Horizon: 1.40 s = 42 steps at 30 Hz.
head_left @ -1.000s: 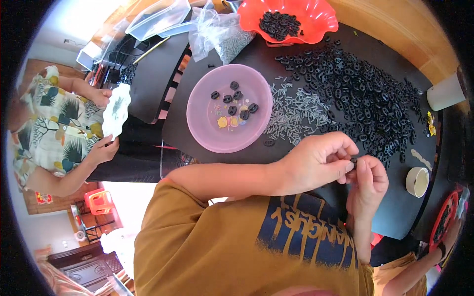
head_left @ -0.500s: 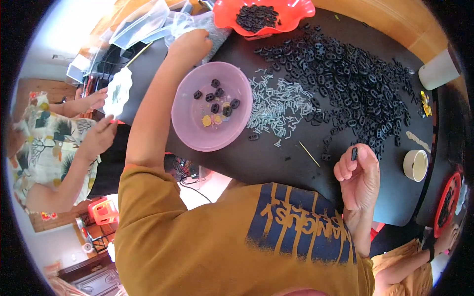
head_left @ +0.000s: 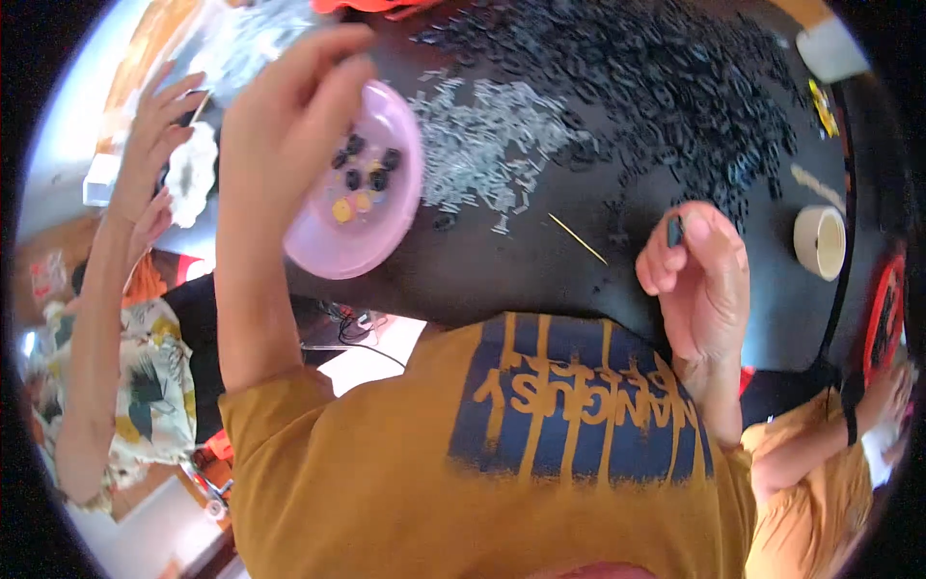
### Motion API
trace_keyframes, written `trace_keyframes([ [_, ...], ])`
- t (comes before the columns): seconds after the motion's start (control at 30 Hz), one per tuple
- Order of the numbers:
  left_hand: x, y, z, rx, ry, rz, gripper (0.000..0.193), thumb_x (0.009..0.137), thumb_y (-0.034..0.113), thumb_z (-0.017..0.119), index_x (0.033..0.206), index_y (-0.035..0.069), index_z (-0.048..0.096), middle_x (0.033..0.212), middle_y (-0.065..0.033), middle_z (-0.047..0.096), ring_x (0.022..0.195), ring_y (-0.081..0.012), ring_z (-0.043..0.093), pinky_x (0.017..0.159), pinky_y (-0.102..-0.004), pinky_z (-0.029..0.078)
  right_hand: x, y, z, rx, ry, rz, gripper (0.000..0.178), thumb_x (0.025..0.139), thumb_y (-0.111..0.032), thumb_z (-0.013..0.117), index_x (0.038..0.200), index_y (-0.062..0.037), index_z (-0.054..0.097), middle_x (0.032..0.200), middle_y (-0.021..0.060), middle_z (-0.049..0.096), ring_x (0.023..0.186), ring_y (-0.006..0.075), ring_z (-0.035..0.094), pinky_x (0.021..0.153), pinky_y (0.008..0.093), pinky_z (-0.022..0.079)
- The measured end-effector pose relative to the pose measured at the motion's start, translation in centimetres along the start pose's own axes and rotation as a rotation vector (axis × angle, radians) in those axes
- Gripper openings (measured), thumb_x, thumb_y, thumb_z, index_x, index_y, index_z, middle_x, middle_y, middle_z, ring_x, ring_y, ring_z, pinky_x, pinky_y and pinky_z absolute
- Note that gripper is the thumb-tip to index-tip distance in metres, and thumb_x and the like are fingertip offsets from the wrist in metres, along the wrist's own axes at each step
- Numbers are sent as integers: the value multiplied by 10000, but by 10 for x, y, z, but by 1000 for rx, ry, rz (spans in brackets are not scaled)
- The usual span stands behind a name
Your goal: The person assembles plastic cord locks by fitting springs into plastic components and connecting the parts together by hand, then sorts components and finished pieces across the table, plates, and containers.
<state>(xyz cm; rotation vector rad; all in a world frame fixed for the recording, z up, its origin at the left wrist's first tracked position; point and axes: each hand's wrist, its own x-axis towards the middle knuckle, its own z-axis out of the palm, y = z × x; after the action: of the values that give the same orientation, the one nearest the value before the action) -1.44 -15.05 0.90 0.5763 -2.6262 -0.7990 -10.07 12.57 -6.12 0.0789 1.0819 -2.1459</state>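
My right hand (head_left: 699,275) is closed, pinching a small black plastic piece (head_left: 674,231) between thumb and fingers, over the table's near right part. My left hand (head_left: 289,121) is raised above the left side of a pink plastic bowl (head_left: 386,232). Motion smears its fingers, and anything in them cannot be made out. Several black plastic pieces (head_left: 378,180) and a few yellow bits (head_left: 342,209) lie in the bowl, partly covered by my left hand. Right of the bowl spreads a pile of small silvery screws (head_left: 497,140). Beyond it lies a large heap of black oval pieces (head_left: 656,96).
A thin yellow stick (head_left: 579,239) lies before the screws. At right stand a cream round container (head_left: 820,243) and a white cylinder (head_left: 831,53). A co-worker's hand (head_left: 154,145) is near a white scalloped plate (head_left: 193,179). Another person sits right, beside a red tray (head_left: 883,318).
My left hand has come away from the clear plastic bag at the back, back toward me over the bowl. The view has shifted. My right hand keeps its black piece.
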Motion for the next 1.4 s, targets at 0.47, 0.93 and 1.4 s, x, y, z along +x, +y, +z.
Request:
trace_keyframes([
  [0.47,-85,91,115,-1172,-454,-131,177,837,14,579,995,0,499,848,-45,579,675,-49,534,590,-164,437,-24,7,-16,-557,-83,-559,50,778,20,627,825,9,616,724,47,603,609,104,540,551,211,420],
  [0.93,-86,80,148,-1251,-360,-162,161,833,-48,532,979,6,491,822,-100,600,582,-86,547,530,-193,455,-29,-20,-65,-1047,-124,-691,145,710,-28,691,837,-7,625,704,95,593,614,187,570,528,273,436],
  [1.4,-79,62,144,-1252,-363,-221,139,827,-31,534,957,5,498,813,-129,598,557,-99,529,535,-200,448,-8,-29,-90,-1675,140,-766,180,684,-78,682,851,-54,620,770,81,557,745,264,558,640,344,448],
])
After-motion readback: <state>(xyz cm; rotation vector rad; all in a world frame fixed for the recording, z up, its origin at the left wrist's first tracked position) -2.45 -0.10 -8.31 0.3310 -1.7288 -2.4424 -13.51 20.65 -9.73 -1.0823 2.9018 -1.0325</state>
